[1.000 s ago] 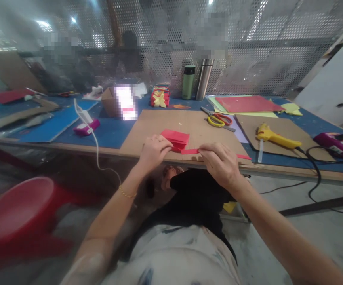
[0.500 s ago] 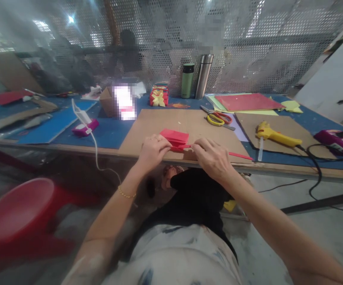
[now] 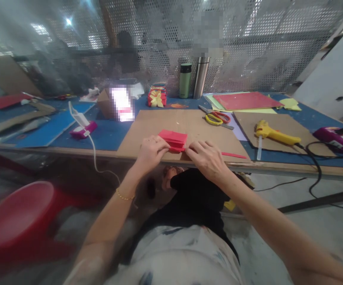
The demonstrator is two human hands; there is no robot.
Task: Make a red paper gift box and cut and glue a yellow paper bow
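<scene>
A folded red paper piece (image 3: 173, 137) with several layers rests near the front edge of a cardboard sheet (image 3: 147, 122). My left hand (image 3: 152, 152) pinches its left end between thumb and fingers. At the other end, my right hand (image 3: 204, 156) is closed with bent fingertips close to the paper's lower right corner; what they grip is hidden. A thin red paper strip (image 3: 233, 155) sticks out to the right from beyond my right hand, flat on the cardboard.
Scissors (image 3: 217, 118) lie behind my right hand. A yellow glue gun (image 3: 274, 133) sits on another cardboard piece at right. A green bottle (image 3: 185, 82), a steel flask (image 3: 201, 79) and a red bow-trimmed item (image 3: 157, 96) stand at the back. A white cable (image 3: 94, 148) hangs over the edge at left.
My right hand has shifted slightly left, closer to the folded red paper. The red strip beyond it now shows farther left and lies flatter. My left hand keeps its pinch.
</scene>
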